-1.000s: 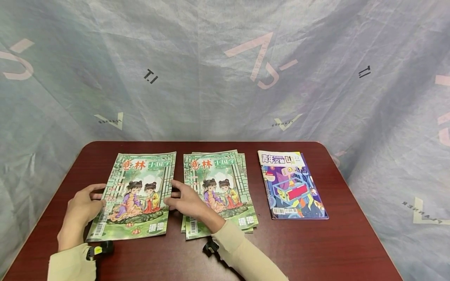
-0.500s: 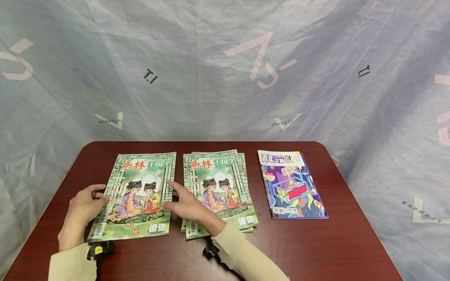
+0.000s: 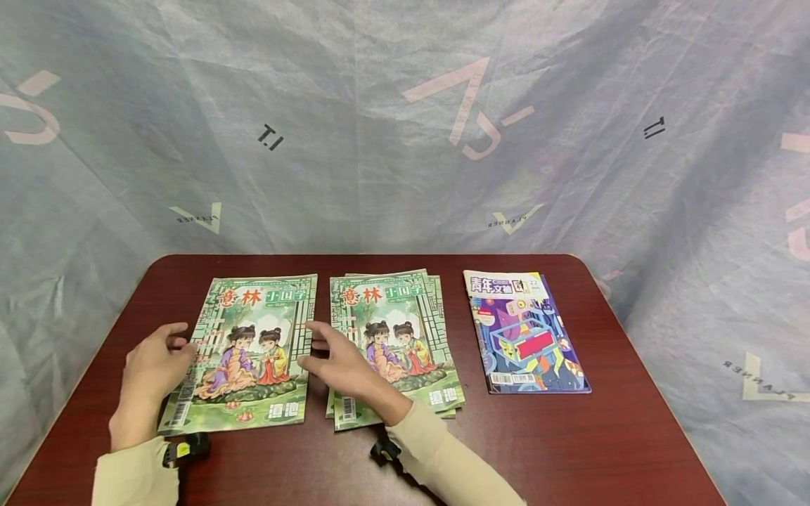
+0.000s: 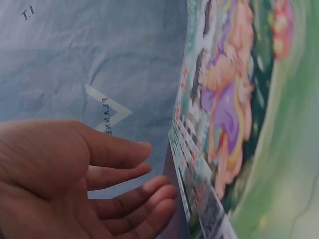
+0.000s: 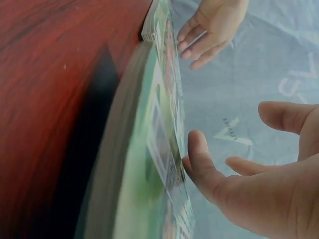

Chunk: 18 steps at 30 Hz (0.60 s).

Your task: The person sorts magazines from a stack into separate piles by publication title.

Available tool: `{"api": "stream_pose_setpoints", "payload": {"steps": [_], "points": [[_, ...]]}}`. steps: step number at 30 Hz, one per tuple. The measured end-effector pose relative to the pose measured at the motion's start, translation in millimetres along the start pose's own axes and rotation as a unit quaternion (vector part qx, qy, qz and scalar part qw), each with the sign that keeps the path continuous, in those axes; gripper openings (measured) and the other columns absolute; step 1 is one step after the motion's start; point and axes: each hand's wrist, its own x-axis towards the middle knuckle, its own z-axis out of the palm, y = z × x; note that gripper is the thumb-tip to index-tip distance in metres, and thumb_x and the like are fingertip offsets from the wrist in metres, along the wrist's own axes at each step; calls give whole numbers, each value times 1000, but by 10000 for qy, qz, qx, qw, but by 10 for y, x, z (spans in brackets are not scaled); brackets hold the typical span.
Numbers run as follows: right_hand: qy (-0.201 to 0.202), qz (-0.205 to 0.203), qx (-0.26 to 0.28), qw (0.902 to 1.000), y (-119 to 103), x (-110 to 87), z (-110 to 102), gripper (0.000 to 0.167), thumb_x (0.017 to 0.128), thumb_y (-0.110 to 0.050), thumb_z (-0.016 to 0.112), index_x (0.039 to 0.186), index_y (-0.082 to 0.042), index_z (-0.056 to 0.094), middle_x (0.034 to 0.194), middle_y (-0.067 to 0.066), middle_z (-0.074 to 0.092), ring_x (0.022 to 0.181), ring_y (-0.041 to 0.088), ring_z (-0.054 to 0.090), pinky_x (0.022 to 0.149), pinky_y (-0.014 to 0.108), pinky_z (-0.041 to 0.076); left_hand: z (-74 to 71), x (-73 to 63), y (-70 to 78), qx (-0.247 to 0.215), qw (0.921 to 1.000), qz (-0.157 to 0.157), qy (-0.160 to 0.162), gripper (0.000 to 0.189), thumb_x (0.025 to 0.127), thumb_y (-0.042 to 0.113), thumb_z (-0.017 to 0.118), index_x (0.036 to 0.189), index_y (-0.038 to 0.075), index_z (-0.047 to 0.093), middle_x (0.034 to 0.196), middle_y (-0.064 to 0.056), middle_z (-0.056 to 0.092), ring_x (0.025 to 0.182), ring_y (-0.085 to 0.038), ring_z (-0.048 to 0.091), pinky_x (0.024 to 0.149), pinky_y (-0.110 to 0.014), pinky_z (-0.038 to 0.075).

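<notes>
Left hand (image 3: 152,369) free, fingers loose, by left edge of leftmost green magazine (image 3: 253,362), flat on table (image 3: 569,450); right hand (image 3: 344,365) free, over middle stack (image 3: 405,334); fingertip contact hard to tell

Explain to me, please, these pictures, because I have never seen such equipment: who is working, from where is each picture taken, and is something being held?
No robot here: a person works with two bare hands, the left hand and the right hand. The wide pictures come from the head, looking forward and down. The two close ones are taken from the wrists, each looking at its own hand; the right wrist's also catches the left hand at the top. On the dark red table lie, from left to right, a green magazine, an uneven pile with the same cover, and a purple magazine. A grey printed cloth hangs behind. Neither hand holds anything: both are open, near opposite sides of the green magazine. Whether either touches it, I cannot tell.
</notes>
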Motion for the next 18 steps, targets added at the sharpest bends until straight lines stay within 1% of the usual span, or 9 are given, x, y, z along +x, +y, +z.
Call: {"api": "stream_pose_setpoints", "payload": {"steps": [3,5,7,9,11,15,18], "points": [[41,-91,35,9999,-3,-24,-62,65,107,-17,72,167,-8,47,159,21,56,143,37,61,113,39,54,26,-10,65,-83,9997,135,178,56,113,14,56,159,-14,43,136,-39,60,116,-55,61,84,-61,51],[82,-176,97,9998,-5,-44,-114,64,107,-14,71,166,-7,48,155,22,59,139,36,63,109,35,56,51,-20,117,-153,9992,258,256,55,113,14,57,159,-13,44,135,-38,61,114,-51,62,81,-55,51],[139,-248,137,9995,-7,-63,-164,62,107,-12,71,165,-7,50,151,22,62,135,34,66,103,31,58,79,-26,174,-207,9985,391,316,54,113,14,58,159,-13,46,134,-36,63,112,-49,63,81,-54,50],[209,-306,193,9991,-9,-86,-213,61,106,-10,71,164,-7,52,147,22,63,130,31,68,99,28,58,110,-35,238,-268,9979,489,340,54,113,14,60,159,-12,47,134,-36,64,113,-49,64,83,-57,51],[261,-355,213,9988,-11,-111,-262,60,106,-9,71,164,-8,52,146,22,64,127,28,69,99,28,58,141,-48,306,-294,9974,567,336,54,113,15,61,159,-10,48,135,-35,65,115,-51,65,83,-59,53],[345,-483,105,9982,-27,-175,-368,59,108,-11,69,164,-10,52,145,21,65,126,28,69,102,33,57,215,-76,449,-348,9962,743,289,54,112,15,63,160,-7,50,136,-34,67,116,-52,68,76,-54,58],[366,-606,-27,9975,-44,-221,-454,58,109,-11,67,165,-9,51,145,22,65,127,30,69,103,36,57,293,-91,555,-396,9949,902,232,54,112,14,64,160,-6,50,135,-33,68,115,-51,69,75,-52,58]]}}
